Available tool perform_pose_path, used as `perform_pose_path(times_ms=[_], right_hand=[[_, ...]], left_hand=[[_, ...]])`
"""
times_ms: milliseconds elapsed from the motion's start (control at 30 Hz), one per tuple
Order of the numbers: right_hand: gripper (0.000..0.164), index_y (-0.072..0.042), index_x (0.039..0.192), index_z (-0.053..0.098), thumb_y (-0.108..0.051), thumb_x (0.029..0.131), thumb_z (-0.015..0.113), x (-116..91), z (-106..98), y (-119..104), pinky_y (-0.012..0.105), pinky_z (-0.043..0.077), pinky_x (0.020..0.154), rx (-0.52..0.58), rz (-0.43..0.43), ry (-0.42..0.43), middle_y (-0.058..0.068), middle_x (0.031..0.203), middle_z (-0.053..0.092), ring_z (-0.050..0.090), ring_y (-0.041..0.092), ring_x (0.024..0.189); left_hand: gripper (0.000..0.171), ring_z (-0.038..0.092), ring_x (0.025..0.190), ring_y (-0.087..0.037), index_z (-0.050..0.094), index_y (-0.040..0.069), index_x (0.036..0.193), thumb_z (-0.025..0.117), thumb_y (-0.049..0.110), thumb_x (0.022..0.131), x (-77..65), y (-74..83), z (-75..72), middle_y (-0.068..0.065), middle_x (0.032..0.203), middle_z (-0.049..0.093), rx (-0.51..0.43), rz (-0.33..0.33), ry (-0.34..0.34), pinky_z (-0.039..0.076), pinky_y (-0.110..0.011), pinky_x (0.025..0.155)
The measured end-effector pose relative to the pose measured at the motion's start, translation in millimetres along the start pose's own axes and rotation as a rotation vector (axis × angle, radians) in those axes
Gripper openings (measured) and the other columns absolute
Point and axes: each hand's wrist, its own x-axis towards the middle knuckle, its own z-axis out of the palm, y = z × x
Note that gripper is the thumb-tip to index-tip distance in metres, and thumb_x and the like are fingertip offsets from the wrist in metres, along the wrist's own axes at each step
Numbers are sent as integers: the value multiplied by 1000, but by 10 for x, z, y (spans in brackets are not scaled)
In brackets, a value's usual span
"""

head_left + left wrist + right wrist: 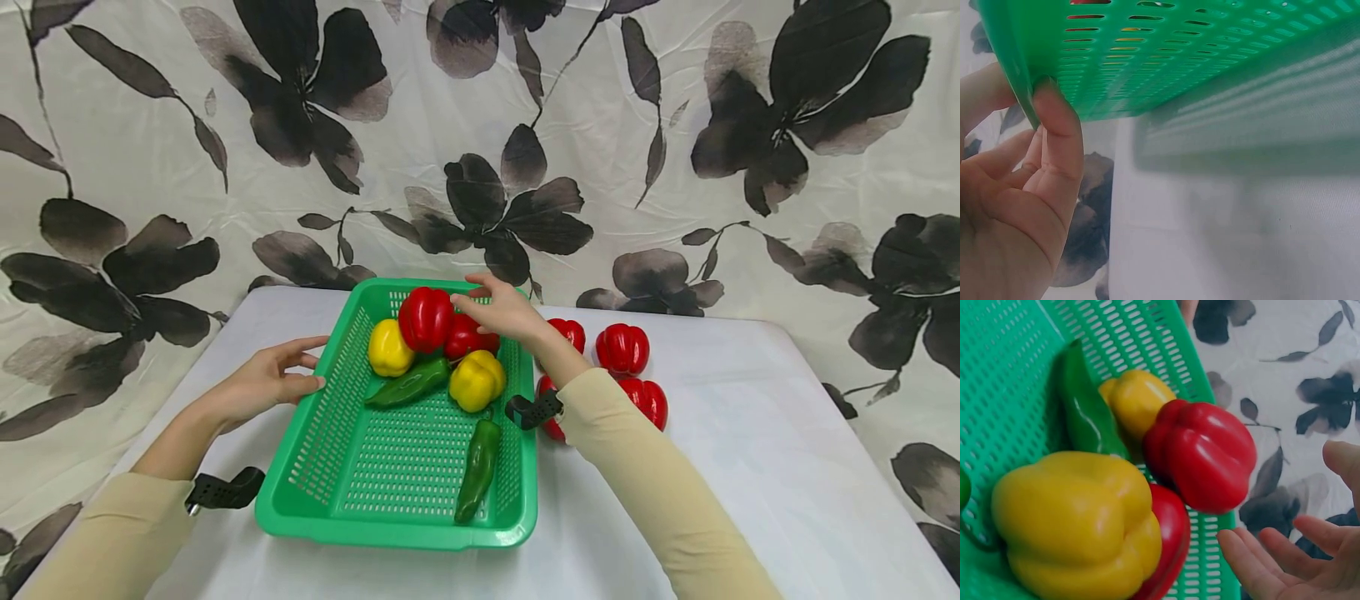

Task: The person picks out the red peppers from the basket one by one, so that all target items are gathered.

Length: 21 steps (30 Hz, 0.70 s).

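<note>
A green plastic basket [397,536] with slotted walls stands on the white table. My left hand [270,375] pinches its left rim, a finger curled against the outer wall in the left wrist view. Over the far right part of the basket is my right hand [502,312], fingers spread and holding nothing. Its fingertips are close to a red bell pepper [426,319] that sits on top of the others at the back. Below lie a second red bell pepper [467,337], two yellow bell peppers [477,381] and a long green pepper [411,383]. Another green pepper [478,471] lies front right.
Several more red bell peppers [622,349] are on the table to the right of the basket, some partly hidden by my right forearm. Behind the table [750,467] hangs a white cloth [637,225] with dark flowers. Black straps [225,489] circle both wrists.
</note>
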Motion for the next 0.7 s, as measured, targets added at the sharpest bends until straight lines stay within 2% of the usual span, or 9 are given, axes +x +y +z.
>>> perform_pose_path(times_ms=[333, 700], right_hand=[[71, -17, 145, 24, -43, 88, 57, 126, 176, -31, 35, 53, 83, -37, 78, -30, 11, 143, 35, 57, 28, 110], [74, -16, 146, 22, -46, 87, 57, 223, 295, -30, 36, 55, 76, -32, 128, 8, 11, 144, 34, 58, 26, 104]], left_hand=[[72, 61, 89, -22, 20, 7, 146, 60, 21, 89, 9, -8, 0, -23, 122, 46, 2, -3, 3, 55, -34, 76], [71, 62, 88, -22, 21, 7, 146, 60, 20, 89, 9, -10, -3, -23, 122, 47, -5, -7, 5, 55, -34, 75]])
